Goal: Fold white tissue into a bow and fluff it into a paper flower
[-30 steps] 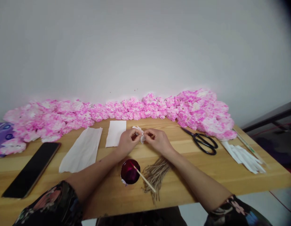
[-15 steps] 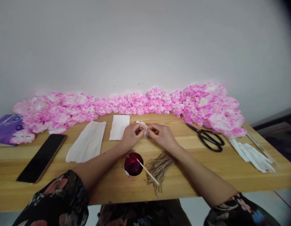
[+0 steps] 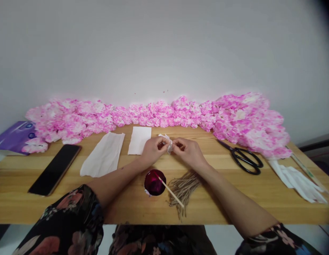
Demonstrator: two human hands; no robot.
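Observation:
Between my fingertips is a small crumpled piece of white tissue paper (image 3: 169, 144), held above the middle of the wooden table. My left hand (image 3: 155, 151) pinches it from the left. From the right, my right hand (image 3: 190, 151) pinches its other side, with thumb and forefinger close to those of the left. Just below my hands stands a small bowl of dark magenta liquid (image 3: 154, 182). A thin wooden stick (image 3: 173, 194) leans out of it over a bundle of brown twine pieces (image 3: 186, 187). Behind my left hand lies a white paper square (image 3: 139, 140).
Pink-and-white paper flowers (image 3: 160, 113) line the wall side of the table (image 3: 122, 209). To the left are tissue sheets (image 3: 103, 156), a phone (image 3: 55, 170) and a purple packet (image 3: 14, 137). Black scissors (image 3: 245, 159), white strips (image 3: 300, 180) and a thin rod (image 3: 306, 168) lie right.
The camera view has shifted slightly, so everything on the table appears moved a little to the right. Both hands still pinch the crumpled tissue paper in about the same place.

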